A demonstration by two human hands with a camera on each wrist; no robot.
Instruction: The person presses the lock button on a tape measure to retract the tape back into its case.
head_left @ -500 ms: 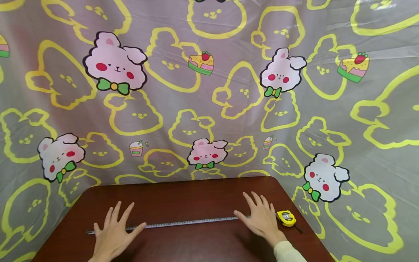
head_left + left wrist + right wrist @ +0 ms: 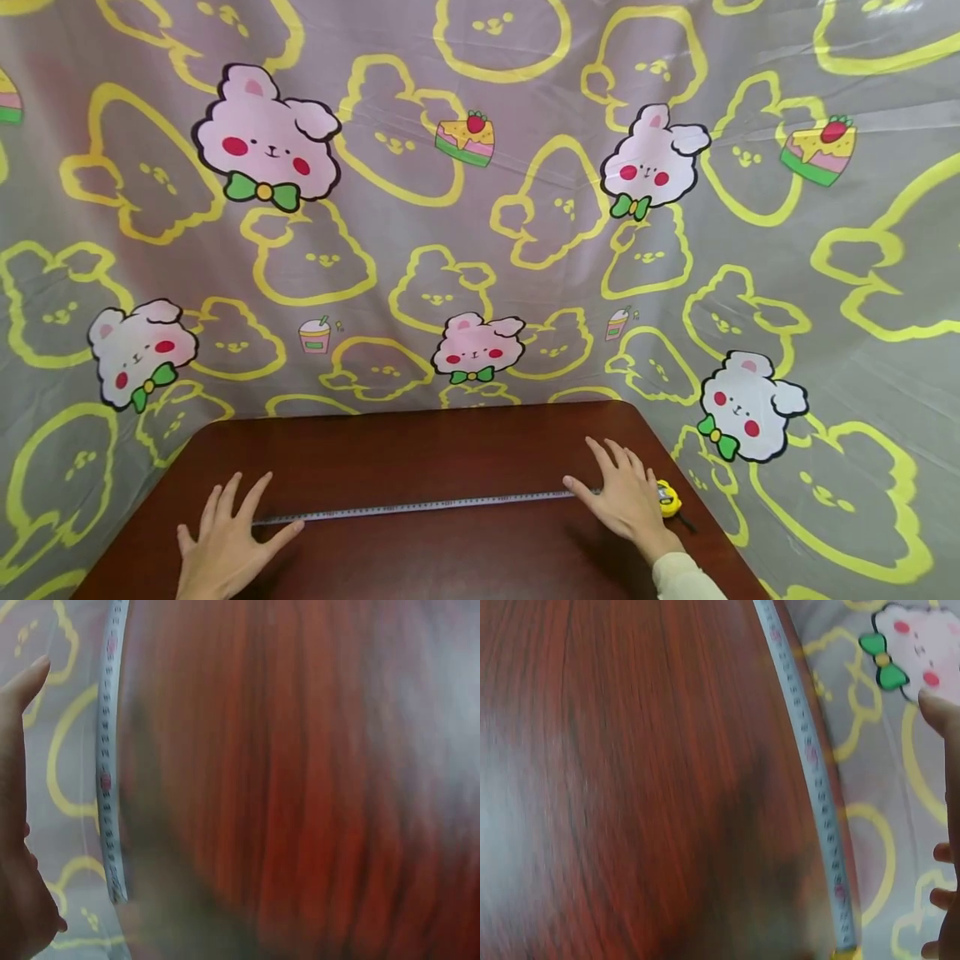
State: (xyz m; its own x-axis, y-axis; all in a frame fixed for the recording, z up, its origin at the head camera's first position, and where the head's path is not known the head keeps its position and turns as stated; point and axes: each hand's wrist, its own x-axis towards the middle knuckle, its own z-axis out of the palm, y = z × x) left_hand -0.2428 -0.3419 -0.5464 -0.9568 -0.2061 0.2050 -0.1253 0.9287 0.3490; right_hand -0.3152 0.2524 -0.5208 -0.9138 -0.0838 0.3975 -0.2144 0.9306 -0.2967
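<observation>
A tape measure blade (image 2: 420, 506) lies stretched out across the dark wooden table, its printed marks visible in both wrist views. The yellow tape measure case (image 2: 668, 498) sits at the right end, partly hidden behind my right hand (image 2: 628, 507). That hand hovers over the blade's right part with fingers spread, holding nothing. My left hand (image 2: 225, 537), also with spread fingers and nothing in it, is above the blade's left end and hides that end in the head view. In the left wrist view the blade's end (image 2: 118, 892) shows beside the hand.
The reddish-brown table (image 2: 450, 558) has rounded far corners. A grey curtain (image 2: 525, 358) printed with yellow outlines and white rabbit faces hangs behind it and along both sides. A black wrist strap (image 2: 686, 523) trails from the tape measure case.
My hands have moved apart: the left one further left, now covering the blade's left end, the right one further right, now partly covering the yellow case. The tape measure stays in place.
</observation>
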